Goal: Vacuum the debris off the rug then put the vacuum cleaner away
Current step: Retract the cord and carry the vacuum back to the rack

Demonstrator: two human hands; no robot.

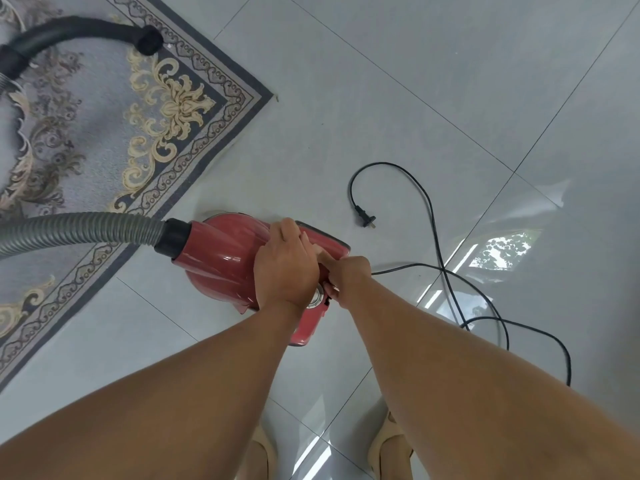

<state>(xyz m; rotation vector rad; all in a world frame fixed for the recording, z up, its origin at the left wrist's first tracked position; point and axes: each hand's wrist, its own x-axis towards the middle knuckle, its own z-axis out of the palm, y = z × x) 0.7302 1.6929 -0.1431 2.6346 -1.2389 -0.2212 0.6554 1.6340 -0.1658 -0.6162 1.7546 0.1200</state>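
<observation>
Red vacuum cleaner gripped by my left hand, my right hand pinching the cord at its back, I should feed the cord in slowly.

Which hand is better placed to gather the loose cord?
Right. The right hand is at the rear of the vacuum cleaner, where the cord leaves; the left hand grips its top.

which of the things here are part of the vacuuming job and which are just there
Part of the job:
red vacuum cleaner, held by the left hand, with the right hand at its rear
grey hose
black nozzle tube, lying on the rug
power cord, unplugged

Just there:
beige shoes
tiled floor
</observation>
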